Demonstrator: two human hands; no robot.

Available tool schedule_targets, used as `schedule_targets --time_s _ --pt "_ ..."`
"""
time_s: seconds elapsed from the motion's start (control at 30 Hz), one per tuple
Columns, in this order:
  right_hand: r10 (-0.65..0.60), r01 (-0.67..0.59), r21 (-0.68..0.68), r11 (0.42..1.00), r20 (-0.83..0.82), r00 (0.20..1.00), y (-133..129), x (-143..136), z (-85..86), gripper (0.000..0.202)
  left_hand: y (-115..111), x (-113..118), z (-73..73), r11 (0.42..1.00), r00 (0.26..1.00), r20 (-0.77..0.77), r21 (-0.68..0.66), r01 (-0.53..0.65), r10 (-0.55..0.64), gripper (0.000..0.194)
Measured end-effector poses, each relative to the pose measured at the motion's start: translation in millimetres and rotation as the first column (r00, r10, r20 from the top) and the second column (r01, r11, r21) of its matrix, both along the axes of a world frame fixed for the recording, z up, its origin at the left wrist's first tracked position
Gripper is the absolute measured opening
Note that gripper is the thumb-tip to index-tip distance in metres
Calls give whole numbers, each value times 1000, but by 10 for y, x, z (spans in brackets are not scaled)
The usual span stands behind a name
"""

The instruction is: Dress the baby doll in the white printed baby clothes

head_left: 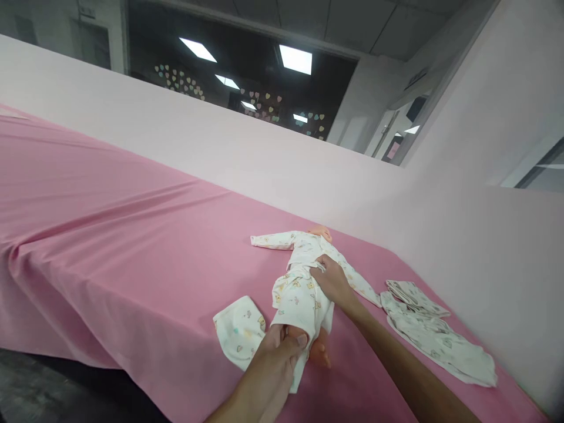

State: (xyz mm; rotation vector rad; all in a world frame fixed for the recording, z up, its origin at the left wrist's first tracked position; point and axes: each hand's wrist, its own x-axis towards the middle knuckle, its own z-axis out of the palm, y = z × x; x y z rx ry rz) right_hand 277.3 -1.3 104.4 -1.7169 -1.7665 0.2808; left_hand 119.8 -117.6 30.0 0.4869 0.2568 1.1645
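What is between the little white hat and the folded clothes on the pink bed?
In the head view, the doll lies between the hat and the folded clothes, with both hands, left and right, on its trousers.

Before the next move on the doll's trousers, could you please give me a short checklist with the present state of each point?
1. Left hand grips the trouser leg at the foot: ok.
2. Right hand holds the waistband: ok.
3. Doll lies flat on the pink sheet: ok.
4. Other foot covered: not ok, it is bare.
5. Hat clear of the doll: ok.
6. Waistband fully up: cannot tell.
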Motion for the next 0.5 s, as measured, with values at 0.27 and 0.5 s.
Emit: schedule_targets --time_s 0.27,0.5 --pt "126 -151 -133 980 -178 976 -140 -193 44 21 55 -154 -26 956 699 -690 293 28 191 12" --pt "251 -322 -349 880 -234 939 -657 -129 165 89 138 -298 85 790 453 -751 595 147 481 20"
